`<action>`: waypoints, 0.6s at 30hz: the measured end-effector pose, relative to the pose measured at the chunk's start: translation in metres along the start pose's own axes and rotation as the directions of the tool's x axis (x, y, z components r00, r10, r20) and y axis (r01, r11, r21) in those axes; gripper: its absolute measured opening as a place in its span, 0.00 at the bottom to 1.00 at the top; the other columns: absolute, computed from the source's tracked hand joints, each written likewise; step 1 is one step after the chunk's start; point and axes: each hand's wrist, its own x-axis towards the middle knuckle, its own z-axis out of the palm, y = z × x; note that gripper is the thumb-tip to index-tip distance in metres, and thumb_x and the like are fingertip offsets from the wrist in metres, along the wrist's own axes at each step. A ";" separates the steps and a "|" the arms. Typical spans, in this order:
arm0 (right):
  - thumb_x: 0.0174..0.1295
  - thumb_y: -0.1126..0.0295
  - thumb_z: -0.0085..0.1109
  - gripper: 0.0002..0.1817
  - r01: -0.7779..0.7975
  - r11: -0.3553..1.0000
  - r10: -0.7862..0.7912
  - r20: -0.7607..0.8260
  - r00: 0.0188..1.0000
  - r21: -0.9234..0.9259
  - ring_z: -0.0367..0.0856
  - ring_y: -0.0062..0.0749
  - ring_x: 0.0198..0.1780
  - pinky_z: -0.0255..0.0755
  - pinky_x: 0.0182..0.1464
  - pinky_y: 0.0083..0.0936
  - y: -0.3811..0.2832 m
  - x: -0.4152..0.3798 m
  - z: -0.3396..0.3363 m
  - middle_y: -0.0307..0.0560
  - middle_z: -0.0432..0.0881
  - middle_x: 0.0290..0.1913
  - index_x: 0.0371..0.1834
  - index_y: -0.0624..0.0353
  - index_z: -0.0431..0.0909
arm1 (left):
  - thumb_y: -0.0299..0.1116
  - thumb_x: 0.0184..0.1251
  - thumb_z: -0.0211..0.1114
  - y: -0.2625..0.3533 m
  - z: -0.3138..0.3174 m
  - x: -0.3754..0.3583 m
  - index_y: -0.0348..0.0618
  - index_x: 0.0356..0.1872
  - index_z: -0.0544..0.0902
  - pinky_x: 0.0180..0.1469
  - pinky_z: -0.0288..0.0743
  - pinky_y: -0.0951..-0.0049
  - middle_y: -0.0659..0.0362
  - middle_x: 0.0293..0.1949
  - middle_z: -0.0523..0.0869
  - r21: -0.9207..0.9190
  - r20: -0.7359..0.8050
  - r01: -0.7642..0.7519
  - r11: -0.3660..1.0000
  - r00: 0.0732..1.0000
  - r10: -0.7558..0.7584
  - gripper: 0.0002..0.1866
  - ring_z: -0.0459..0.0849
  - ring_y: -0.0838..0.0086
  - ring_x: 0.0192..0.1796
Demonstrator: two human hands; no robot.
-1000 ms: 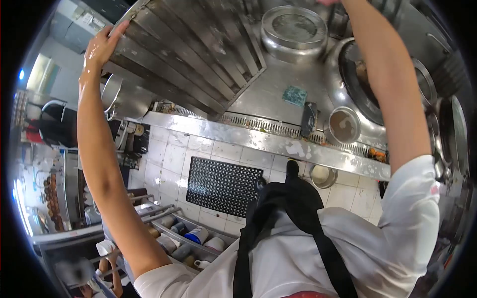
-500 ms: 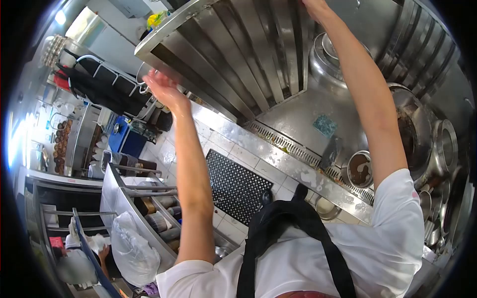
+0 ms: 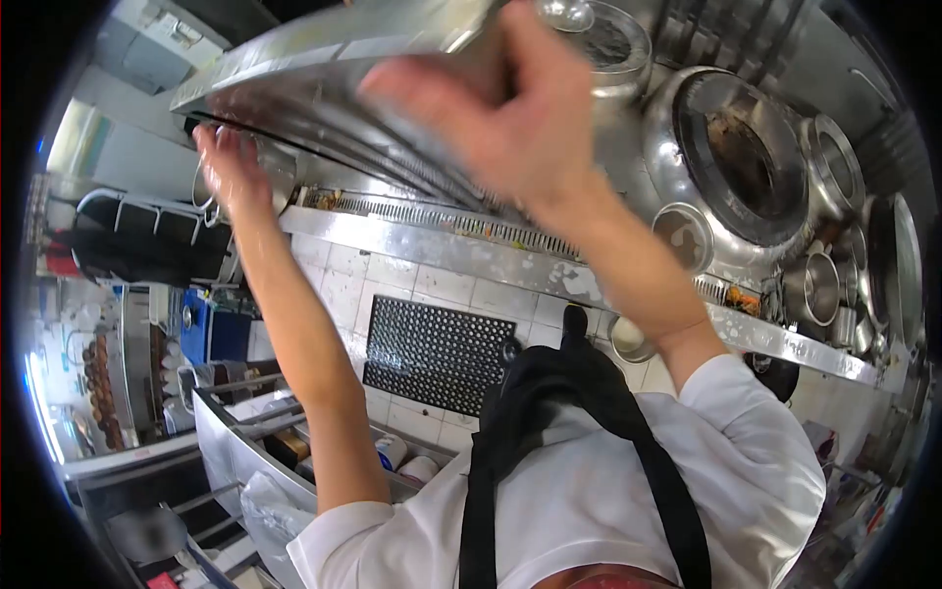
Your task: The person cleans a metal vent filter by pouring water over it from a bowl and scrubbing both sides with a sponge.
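Note:
A large stainless-steel hood baffle filter (image 3: 324,113) is held up and tilted over the steel cooking range, its slatted side facing down. My right hand (image 3: 535,123) grips its right edge with the thumb stretched out over the near side; motion blurs this hand. My left hand (image 3: 234,175), wet and shiny, is raised at the filter's left corner. Its fingers are stretched out and apart, with the tips right at the edge. Behind this hand stands a round steel pot (image 3: 280,177).
A wok burner (image 3: 741,157) and several steel pots (image 3: 824,285) occupy the right. A drain gutter (image 3: 481,231) with food scraps runs along the range front (image 3: 392,236). Below lies a black rubber mat (image 3: 437,353) on white tiles. An open steel drawer (image 3: 245,442) is at lower left.
The filter has swung from steeply upright to a flatter tilt and shifted left. My right hand has come down and nearer. My view has turned rightward, showing more of the range.

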 end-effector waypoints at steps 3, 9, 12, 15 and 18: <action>0.41 0.48 0.81 0.29 0.163 0.984 -0.169 -0.074 0.983 -0.077 0.73 0.32 0.26 0.65 0.25 0.32 -0.043 -0.023 0.024 0.42 0.73 0.26 0.34 0.57 0.78 | 0.64 0.71 0.57 0.082 -0.017 -0.070 0.28 0.71 0.66 0.74 0.62 0.52 0.45 0.67 0.74 -0.295 0.057 0.324 0.899 0.945 -0.322 0.45 0.70 0.57 0.72; 0.24 0.50 0.73 0.30 0.175 0.979 -0.185 0.106 0.977 0.104 0.72 0.34 0.36 0.66 0.34 0.32 -0.125 -0.096 0.072 0.40 0.71 0.35 0.31 0.52 0.74 | 0.51 0.76 0.58 0.142 -0.095 -0.098 0.34 0.59 0.78 0.46 0.88 0.54 0.46 0.50 0.86 0.148 0.108 0.478 0.866 0.862 -0.495 0.27 0.88 0.58 0.49; 0.29 0.48 0.74 0.29 0.199 0.950 -0.245 0.183 0.952 0.239 0.71 0.34 0.38 0.65 0.36 0.29 -0.155 -0.133 0.093 0.38 0.70 0.35 0.31 0.52 0.73 | 0.36 0.66 0.58 0.143 -0.171 -0.111 0.34 0.59 0.78 0.54 0.85 0.53 0.45 0.50 0.86 0.073 0.075 0.698 0.712 0.708 -0.702 0.23 0.87 0.53 0.50; 0.51 0.42 0.68 0.25 0.087 0.828 -0.357 0.401 0.843 0.554 0.73 0.34 0.40 0.68 0.39 0.32 -0.169 -0.174 0.106 0.38 0.72 0.36 0.30 0.52 0.73 | 0.30 0.56 0.58 0.122 -0.244 -0.148 0.34 0.59 0.78 0.58 0.83 0.51 0.45 0.51 0.85 0.002 -0.112 0.666 0.746 0.742 -0.661 0.26 0.86 0.51 0.51; 0.60 0.50 0.67 0.20 -0.150 0.792 -0.294 0.585 0.756 0.592 0.79 0.39 0.46 0.74 0.47 0.36 -0.128 -0.222 0.102 0.43 0.78 0.41 0.26 0.54 0.76 | 0.30 0.54 0.58 0.062 -0.368 -0.184 0.34 0.58 0.78 0.57 0.83 0.52 0.46 0.51 0.86 -0.037 -0.246 0.593 0.804 0.774 -0.583 0.26 0.87 0.52 0.51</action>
